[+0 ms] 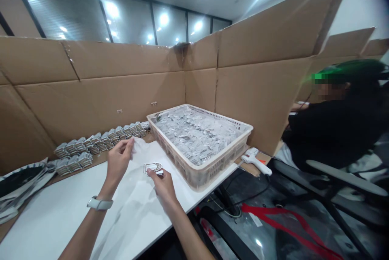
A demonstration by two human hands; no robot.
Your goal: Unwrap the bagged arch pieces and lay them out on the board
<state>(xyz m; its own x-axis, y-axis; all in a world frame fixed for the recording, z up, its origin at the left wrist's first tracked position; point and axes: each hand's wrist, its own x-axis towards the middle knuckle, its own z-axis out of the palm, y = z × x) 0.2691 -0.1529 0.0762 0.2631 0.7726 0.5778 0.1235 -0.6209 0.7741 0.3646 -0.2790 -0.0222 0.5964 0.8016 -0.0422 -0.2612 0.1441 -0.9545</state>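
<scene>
My left hand (119,155), with a pale smartwatch on its wrist, pinches the edge of a clear, thin plastic bag (139,144) above the white table. In my right hand (166,190), a small black-and-white patch (154,166) with lettering is held between thumb and fingers. The patch is beside the bag and to its lower right; I cannot tell whether they touch. Just beyond my right hand stands a white plastic basket (199,167), filled with many small clear-wrapped pieces (194,130).
Rows of small stacked pieces (100,141) line the back left. A dark and white bundle (22,183) lies at the far left. A white glue gun (257,162) rests right of the basket. Cardboard walls (121,61) enclose the table. Another person (331,130) sits at right.
</scene>
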